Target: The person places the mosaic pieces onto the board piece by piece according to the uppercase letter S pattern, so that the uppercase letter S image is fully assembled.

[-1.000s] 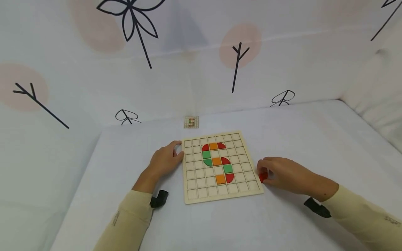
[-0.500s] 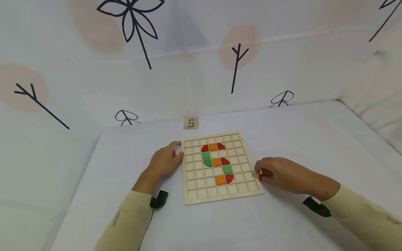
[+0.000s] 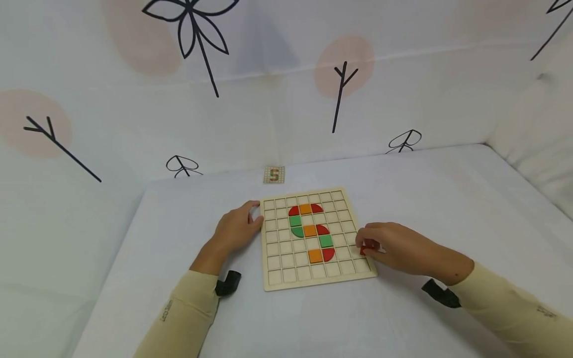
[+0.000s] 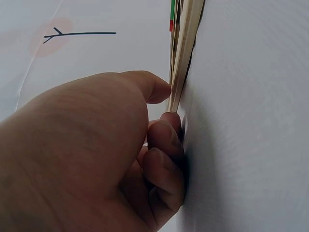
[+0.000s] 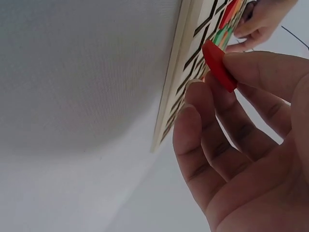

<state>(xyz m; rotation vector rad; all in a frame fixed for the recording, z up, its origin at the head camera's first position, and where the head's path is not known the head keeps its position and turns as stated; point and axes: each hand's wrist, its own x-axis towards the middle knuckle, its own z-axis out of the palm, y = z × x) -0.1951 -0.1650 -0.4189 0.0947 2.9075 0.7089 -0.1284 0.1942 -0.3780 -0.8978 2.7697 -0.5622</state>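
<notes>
A square wooden grid board (image 3: 289, 274) lies on the white cloth. Red and green quarter-round tiles with orange and green squares form an S-like curve on it. My left hand (image 3: 236, 227) holds the board's left edge; in the left wrist view the thumb rests on the rim and the other fingers are curled against the side. Over the right rim, my right hand (image 3: 396, 247) pinches a red tile (image 5: 219, 66) between thumb and fingers, seen clearly in the right wrist view. The tile has a curved edge; its full outline is partly hidden by the fingers.
Behind the board lies a small card (image 3: 274, 175) printed with a similar S pattern on a grid. A white cloth wall (image 3: 268, 119) with plant drawings rises at the back. Dark straps (image 3: 228, 283) sit at both wrists.
My right hand has moved left with the red tile, from beside the board's right edge to over its rim. The left hand stays at the board's left edge.
</notes>
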